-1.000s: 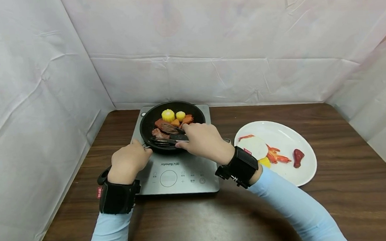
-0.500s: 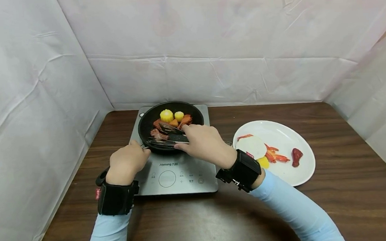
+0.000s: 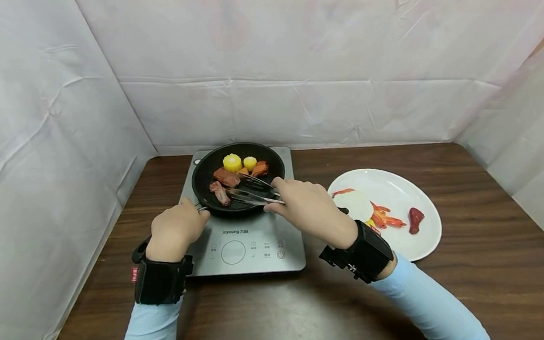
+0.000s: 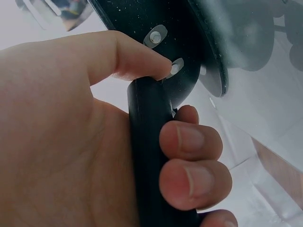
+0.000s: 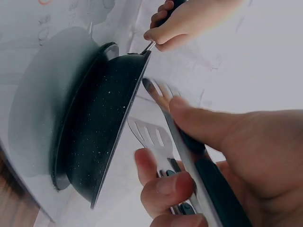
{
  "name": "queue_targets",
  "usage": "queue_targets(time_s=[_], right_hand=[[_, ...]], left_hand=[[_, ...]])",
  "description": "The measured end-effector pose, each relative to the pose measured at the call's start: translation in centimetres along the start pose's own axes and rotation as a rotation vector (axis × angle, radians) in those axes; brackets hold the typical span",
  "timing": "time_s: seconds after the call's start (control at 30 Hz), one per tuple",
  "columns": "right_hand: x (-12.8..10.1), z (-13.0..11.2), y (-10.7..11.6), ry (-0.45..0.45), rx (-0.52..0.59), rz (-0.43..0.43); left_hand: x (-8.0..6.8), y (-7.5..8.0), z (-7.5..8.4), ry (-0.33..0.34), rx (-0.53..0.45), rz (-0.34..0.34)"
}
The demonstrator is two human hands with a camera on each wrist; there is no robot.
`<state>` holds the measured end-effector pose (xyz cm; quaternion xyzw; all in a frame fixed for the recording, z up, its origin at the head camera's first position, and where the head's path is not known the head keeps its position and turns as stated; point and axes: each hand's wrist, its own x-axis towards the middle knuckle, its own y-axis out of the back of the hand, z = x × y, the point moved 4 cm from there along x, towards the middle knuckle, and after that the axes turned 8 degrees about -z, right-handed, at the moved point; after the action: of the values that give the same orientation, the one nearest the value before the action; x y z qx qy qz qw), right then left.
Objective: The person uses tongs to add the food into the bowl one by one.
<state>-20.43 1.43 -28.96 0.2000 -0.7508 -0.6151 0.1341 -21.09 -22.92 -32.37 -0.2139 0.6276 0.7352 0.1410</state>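
My left hand (image 3: 176, 226) grips the black handle (image 4: 150, 151) of a dark frying pan (image 3: 268, 153); in the left wrist view the index finger lies across the handle's top end. With my right hand (image 3: 310, 207) I hold metal tongs with slotted ends (image 5: 154, 137), their two arms apart and nothing between them. Their tips reach over the pan's right front part, beside two brown meat pieces (image 3: 227, 177). Behind these sit two yellow corn chunks (image 3: 232, 163), a small orange chunk (image 3: 243, 171) and a reddish-brown piece (image 3: 260, 168).
The pan stands on a silver induction cooktop (image 3: 203, 264). At the right, a white oval plate (image 3: 398, 182) bears a pale round slice (image 3: 356, 205), orange-red sticks (image 3: 386, 218) and a dark red drumstick-shaped piece (image 3: 415, 220). White sheeting (image 3: 268, 117) walls the wooden table.
My right hand has drawn the tongs back to the right, off the meat pieces. The nearer meat piece now lies at a different angle. My left hand keeps its grip on the handle.
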Motion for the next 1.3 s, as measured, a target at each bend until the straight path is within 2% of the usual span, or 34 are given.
queue_targets(time_s=[0.27, 0.63, 1.03, 1.3], right_hand=[[-0.9, 0.1, 0.2, 0.034, -0.01, 0.044], [-1.4, 0.7, 0.1, -0.042, 0.071, -0.004], [-2.9, 2.4, 0.5, -0.087, 0.082, 0.052], [-4.2, 3.7, 0.5, -0.114, 0.119, 0.07]], left_hand=[[0.3, 0.0, -0.4, -0.002, 0.015, -0.012], [0.2, 0.0, -0.4, 0.003, 0.005, -0.011], [0.3, -0.2, -1.0, 0.018, 0.007, -0.019], [0.2, -0.1, -1.0, -0.002, 0.006, -0.009]])
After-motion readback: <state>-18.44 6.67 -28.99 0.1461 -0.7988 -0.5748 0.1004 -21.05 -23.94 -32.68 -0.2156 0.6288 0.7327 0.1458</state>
